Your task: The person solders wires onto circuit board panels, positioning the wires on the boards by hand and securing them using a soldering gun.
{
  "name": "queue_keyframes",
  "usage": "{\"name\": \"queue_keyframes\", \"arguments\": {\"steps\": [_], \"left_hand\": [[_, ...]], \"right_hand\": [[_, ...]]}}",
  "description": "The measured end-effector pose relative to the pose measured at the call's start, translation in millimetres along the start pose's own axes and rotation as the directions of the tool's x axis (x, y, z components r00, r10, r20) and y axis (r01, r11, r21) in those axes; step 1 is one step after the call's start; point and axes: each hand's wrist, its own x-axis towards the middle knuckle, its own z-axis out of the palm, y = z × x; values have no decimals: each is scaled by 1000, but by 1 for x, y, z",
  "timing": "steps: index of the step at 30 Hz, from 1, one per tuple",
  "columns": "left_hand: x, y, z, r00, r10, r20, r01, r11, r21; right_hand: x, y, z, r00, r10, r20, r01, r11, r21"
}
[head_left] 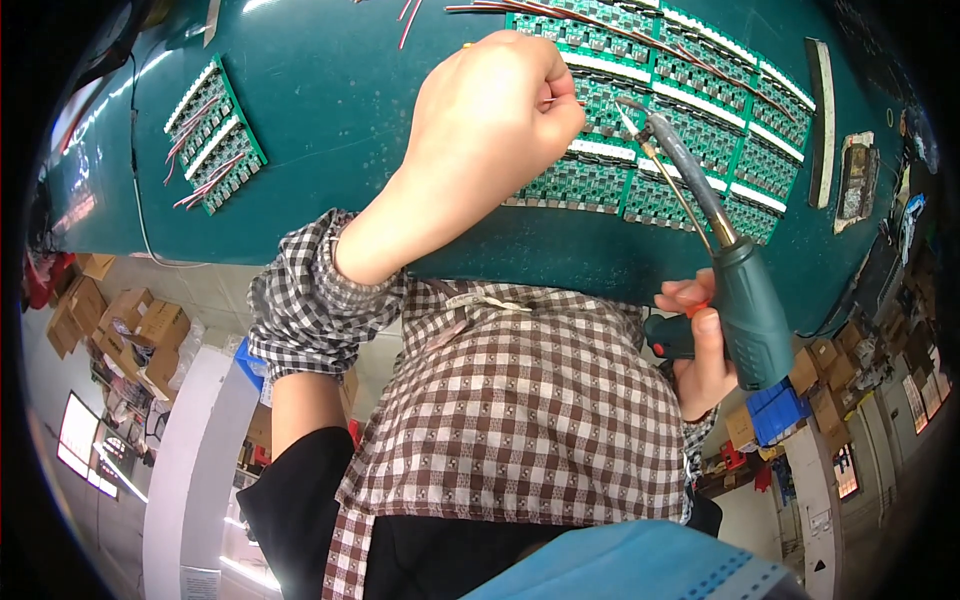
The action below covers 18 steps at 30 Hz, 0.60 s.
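My left hand point(490, 110) is closed in a pinch over a large panel of green circuit boards point(690, 215). A thin wire point(547, 100) shows at its fingertips, mostly hidden by the fingers. In my right hand point(705, 350) is a dark green soldering gun point(755, 310), gripped near the table's front edge. Its long dark barrel and a thin feed tube slant up and left, so that the tip is over the boards, a little right of the left fingertips. White strips run in rows across the panel. Several red, black and white wires point(600, 24) lie across its far part.
At the left of the green table point(330, 120) lies a smaller circuit board panel point(215, 135) with wires on it. On the right are a long pale strip point(820, 120) and a worn rectangular block point(855, 180). Cardboard boxes point(150, 325) stand below at the left.
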Motion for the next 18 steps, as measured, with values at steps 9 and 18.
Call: {"name": "queue_keyframes", "arguments": {"steps": [9,18], "left_hand": [[0,1,0,1000,-11,15,11,1000,-4],[0,0,0,1000,14,2,-14,1000,13]], "right_hand": [[-3,0,2,999,40,-5,-40,999,-37],[1,-7,5,996,79,31,-74,989,-128]]}}
